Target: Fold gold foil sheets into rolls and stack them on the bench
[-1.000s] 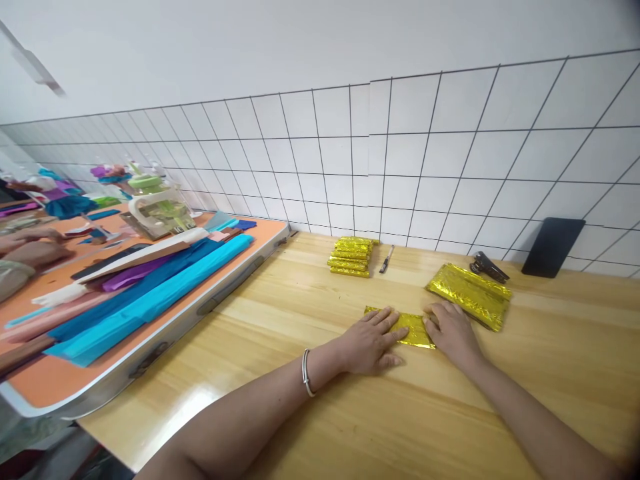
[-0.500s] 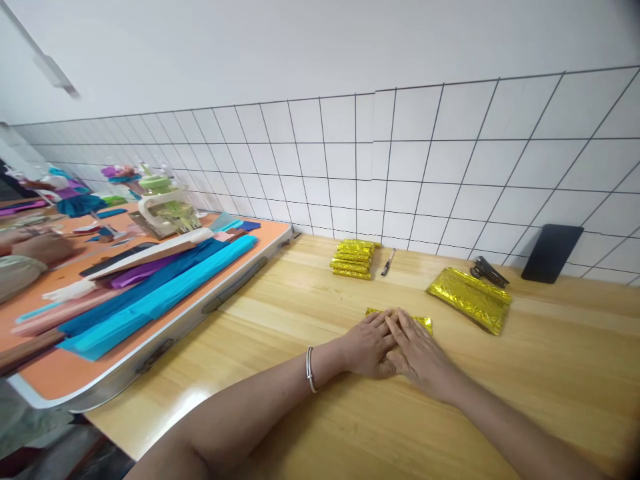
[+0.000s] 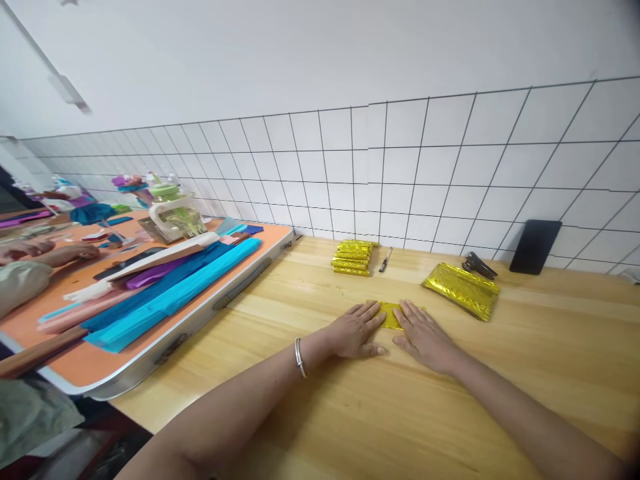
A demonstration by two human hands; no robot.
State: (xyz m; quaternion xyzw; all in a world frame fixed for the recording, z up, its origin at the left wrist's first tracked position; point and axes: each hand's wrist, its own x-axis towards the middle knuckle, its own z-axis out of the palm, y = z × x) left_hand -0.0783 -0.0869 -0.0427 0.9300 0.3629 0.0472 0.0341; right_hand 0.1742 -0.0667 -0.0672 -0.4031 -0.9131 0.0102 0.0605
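A small sheet of shiny gold foil point(image 3: 390, 315) lies flat on the wooden table point(image 3: 320, 427). My left hand point(image 3: 354, 330) rests palm down on its left end, fingers stretched out. On the right end lies my right hand point(image 3: 425, 335), also flat with its fingers extended. Between the two hands the middle of the foil shows; its ends are partly covered. Behind it sits a stack of folded gold foil strips point(image 3: 352, 257), with a pen point(image 3: 385, 260) beside it. To the right is a larger pile of gold foil sheets point(image 3: 463, 291).
A black stapler point(image 3: 479, 265) lies behind the foil pile, and a dark phone point(image 3: 535, 247) leans against the tiled wall point(image 3: 340, 173). At left, an orange-topped table point(image 3: 65, 360) holds blue crepe paper rolls point(image 3: 175, 293) and a jug point(image 3: 177, 213). Another person's hands point(image 3: 70, 255) are there.
My hands were together over the middle of the foil; now they have slid apart to its two ends, uncovering its centre. The view has shifted slightly.
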